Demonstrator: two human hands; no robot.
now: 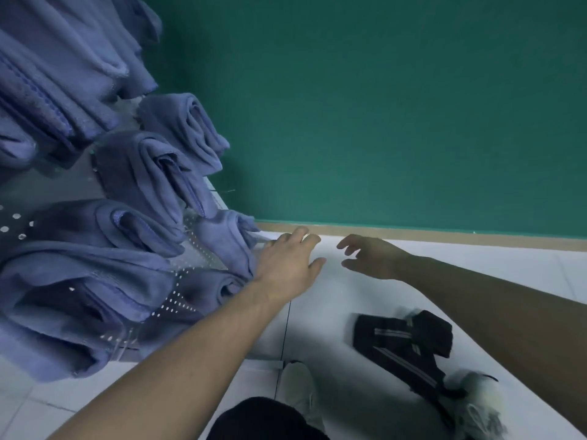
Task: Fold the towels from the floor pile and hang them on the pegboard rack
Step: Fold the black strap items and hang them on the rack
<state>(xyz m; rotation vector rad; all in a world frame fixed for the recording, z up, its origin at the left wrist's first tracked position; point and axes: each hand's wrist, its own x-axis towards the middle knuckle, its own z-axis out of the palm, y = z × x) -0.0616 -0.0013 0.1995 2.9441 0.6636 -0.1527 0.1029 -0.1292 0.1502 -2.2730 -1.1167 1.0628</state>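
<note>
Grip: left hand (287, 260) open, fingers spread beside lowest towel (227, 238); right hand (370, 257) loose, empty.
Head view: folded blue towels (136, 166) hung on pegboard rack (190, 249), at nine o'clock from the hands.
Advice: likely square that last towel's fold gently, avoiding dragging neighbours off.

Hung towels (136, 173) crowd left; floor (444, 268) seemingly passable.

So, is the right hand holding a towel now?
No, the right hand hangs open above the white floor, with its fingers loosely curled and nothing in it.
</note>
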